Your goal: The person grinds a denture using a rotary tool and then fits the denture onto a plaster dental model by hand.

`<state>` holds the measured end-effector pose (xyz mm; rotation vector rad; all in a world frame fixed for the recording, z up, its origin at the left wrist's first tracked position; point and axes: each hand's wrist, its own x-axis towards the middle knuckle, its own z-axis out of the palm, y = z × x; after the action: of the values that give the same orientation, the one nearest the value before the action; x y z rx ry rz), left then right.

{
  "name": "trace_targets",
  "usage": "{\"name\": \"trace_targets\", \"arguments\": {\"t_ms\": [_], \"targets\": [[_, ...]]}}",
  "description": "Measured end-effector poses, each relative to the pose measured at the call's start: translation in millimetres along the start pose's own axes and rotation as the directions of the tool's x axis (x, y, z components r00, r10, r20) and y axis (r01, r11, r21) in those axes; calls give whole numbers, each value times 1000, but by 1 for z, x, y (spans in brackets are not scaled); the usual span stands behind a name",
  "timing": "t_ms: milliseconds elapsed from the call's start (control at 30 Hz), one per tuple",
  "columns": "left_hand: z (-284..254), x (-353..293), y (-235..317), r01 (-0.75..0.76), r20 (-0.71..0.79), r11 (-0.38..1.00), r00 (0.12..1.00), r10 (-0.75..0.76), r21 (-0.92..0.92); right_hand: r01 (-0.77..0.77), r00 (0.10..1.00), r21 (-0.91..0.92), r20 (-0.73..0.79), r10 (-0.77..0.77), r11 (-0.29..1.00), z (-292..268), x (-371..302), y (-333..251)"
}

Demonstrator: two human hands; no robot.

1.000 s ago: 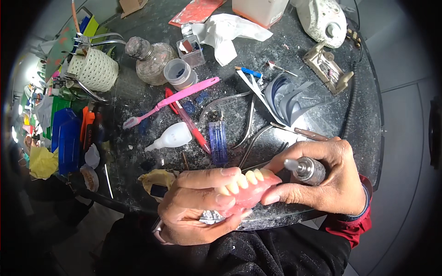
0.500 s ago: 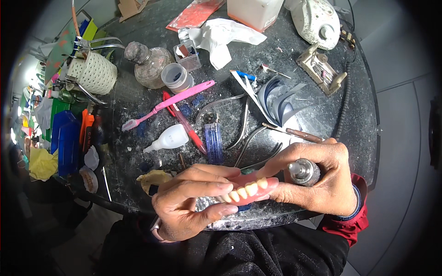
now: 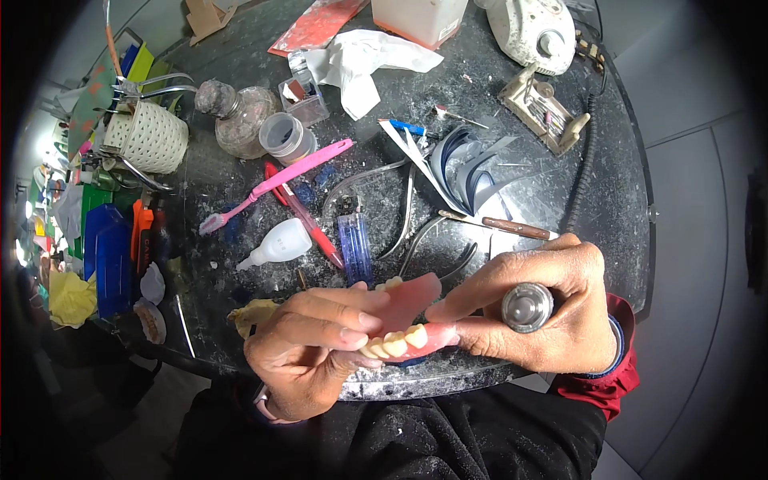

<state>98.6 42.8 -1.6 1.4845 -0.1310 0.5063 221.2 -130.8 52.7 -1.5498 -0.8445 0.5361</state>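
A denture [image 3: 413, 304] with a pink base and a row of cream teeth is tilted above the table's near edge, its pink plate facing up. My left hand [image 3: 300, 348] is closed around its left end, with fingers on top and the thumb below. On the other side, the thumb and forefinger of my right hand [image 3: 572, 340] touch the denture's right end. A grey metal rotary handpiece [image 3: 528, 307] lies in the crook of that same hand, its rounded end pointing up. The handpiece's other end is hidden.
On the dusty black table [image 3: 232, 188] lie a pink toothbrush [image 3: 280, 180], a white dropper bottle [image 3: 278, 242], a red pen [image 3: 316, 236], a blue lighter [image 3: 354, 244] and a brown-handled tool [image 3: 518, 229]. Curled sheets [image 3: 456, 172], a glass flask [image 3: 248, 124] and a white control unit [image 3: 532, 34] stand farther back.
The denture has turned and shifted left between my hands, showing more of its pink plate. The handpiece has tipped more end-on. Table items appear slightly farther left and up.
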Motion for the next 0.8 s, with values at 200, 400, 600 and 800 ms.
{"name": "trace_targets", "arguments": {"t_ms": [200, 400, 600, 800], "targets": [[-2, 7, 7, -33, 126, 984, 992, 11, 175, 57, 997, 78, 41, -61, 995, 3, 1, 3], [-3, 7, 13, 149, 121, 983, 979, -161, 104, 32, 998, 6, 59, -33, 999, 2, 1, 2], [-4, 3, 8, 168, 86, 967, 984, -154, -190, 15, 998, -35, 67, -13, 999, 1, 3, 1], [2, 4, 12, 235, 68, 942, 972, -225, -239, 71, 996, -49, 61, -68, 996, 2, 1, 3]]}}
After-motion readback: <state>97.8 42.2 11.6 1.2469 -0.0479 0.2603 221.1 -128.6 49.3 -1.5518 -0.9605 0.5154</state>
